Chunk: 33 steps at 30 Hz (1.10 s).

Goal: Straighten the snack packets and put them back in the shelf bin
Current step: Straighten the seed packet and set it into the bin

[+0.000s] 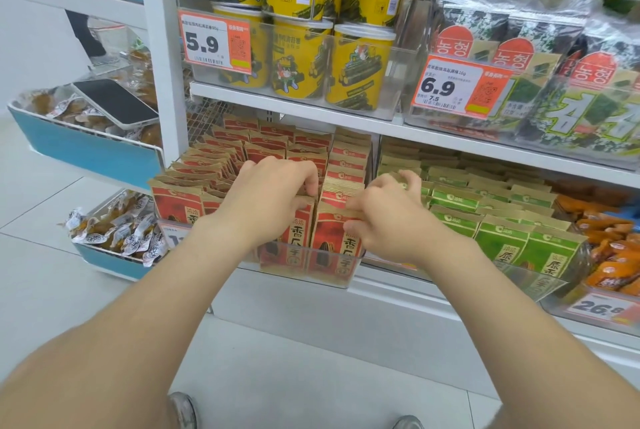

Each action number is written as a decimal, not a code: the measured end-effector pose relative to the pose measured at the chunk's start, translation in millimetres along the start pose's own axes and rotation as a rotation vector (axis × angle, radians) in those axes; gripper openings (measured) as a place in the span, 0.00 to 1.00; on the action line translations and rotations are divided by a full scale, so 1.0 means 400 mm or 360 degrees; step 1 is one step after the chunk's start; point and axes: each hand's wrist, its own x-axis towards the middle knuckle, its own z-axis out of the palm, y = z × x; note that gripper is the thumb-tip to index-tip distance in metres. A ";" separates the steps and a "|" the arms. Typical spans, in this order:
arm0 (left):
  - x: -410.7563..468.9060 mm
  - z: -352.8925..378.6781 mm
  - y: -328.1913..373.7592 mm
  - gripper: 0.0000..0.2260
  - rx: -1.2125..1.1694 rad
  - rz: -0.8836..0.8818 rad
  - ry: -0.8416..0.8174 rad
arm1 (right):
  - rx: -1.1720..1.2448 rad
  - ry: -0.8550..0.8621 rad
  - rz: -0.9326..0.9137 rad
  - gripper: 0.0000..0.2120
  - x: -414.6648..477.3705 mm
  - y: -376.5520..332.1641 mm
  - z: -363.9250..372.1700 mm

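both hands are down in the clear shelf bin (311,267) on the lower shelf, where the red snack packets (332,241) stand upright in rows; the left hand (273,196) curls its fingers over the top edges of the middle row, fingertips tucked down between packets, gripping them; the right hand (384,220), fingers bent, pinches the top edges of the front packets in the right-hand row; green packets (502,238) stand in the bin just beside it; yellow tubs (360,68) sit on the shelf above.
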 end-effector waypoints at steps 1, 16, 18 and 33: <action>-0.001 -0.002 0.002 0.09 -0.0011 -0.0006 -0.0002 | -0.0070 -0.0038 -0.0014 0.08 0.003 -0.007 0.003; -0.024 -0.005 0.038 0.05 -0.0017 0.0106 -0.0352 | 0.0261 0.0366 0.0326 0.21 0.048 0.010 0.019; -0.023 -0.009 0.034 0.05 -0.0019 0.0101 -0.0392 | 0.0250 0.0260 0.0338 0.24 0.058 0.016 0.023; -0.040 -0.021 0.037 0.04 -0.0026 0.0125 -0.0455 | 0.0685 0.0888 0.0176 0.04 0.039 0.021 -0.045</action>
